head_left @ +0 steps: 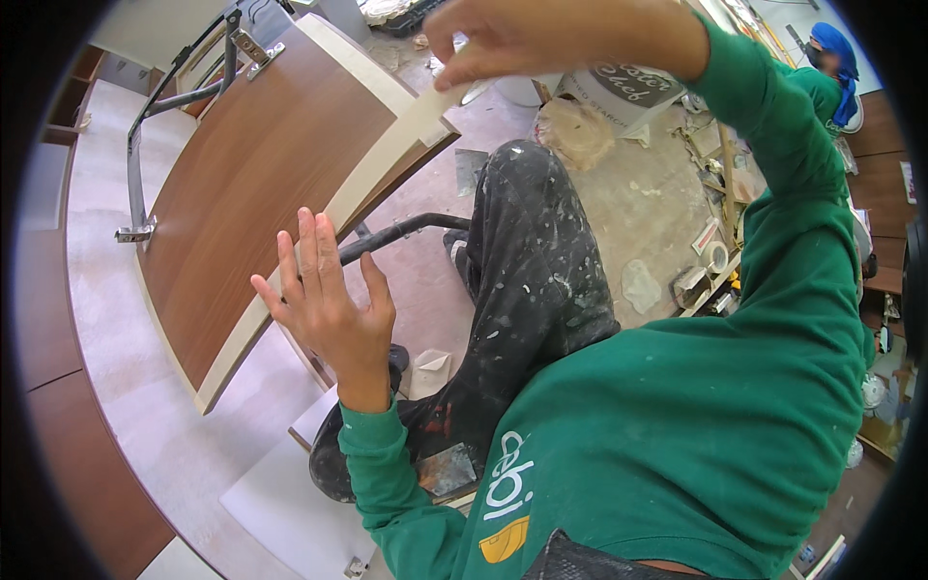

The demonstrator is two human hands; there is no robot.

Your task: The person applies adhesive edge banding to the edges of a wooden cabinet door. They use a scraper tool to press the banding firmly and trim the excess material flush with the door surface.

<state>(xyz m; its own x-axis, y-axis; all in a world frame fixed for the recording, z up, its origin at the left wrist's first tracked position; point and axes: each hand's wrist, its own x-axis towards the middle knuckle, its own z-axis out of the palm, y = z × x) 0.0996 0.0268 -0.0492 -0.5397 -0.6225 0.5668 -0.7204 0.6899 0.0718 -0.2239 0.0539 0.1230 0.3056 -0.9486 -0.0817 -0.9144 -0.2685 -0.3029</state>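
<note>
A brown wood-look panel [280, 145] with hinges stands tilted on a dark metal tube frame [138, 174]. A cream strip of masking tape [372, 172] runs along its near edge. My left hand [333, 309] lies against this strip partway along, fingers stretched out and apart, gripping nothing. At the strip's upper end is my right hand [522, 43], its thumb and fingers bent together on the tape; the top of the hand is cut off by the picture's edge. Another cream band [353, 63] lies along the panel's upper right edge.
A white bucket [619, 97] stands beyond my paint-spotted knee [536, 193]. Tape rolls [713, 256] and scraps litter the floor at right. Brown cabinets [87, 464] line the left. Another person in a blue head covering [836, 53] is at the far right.
</note>
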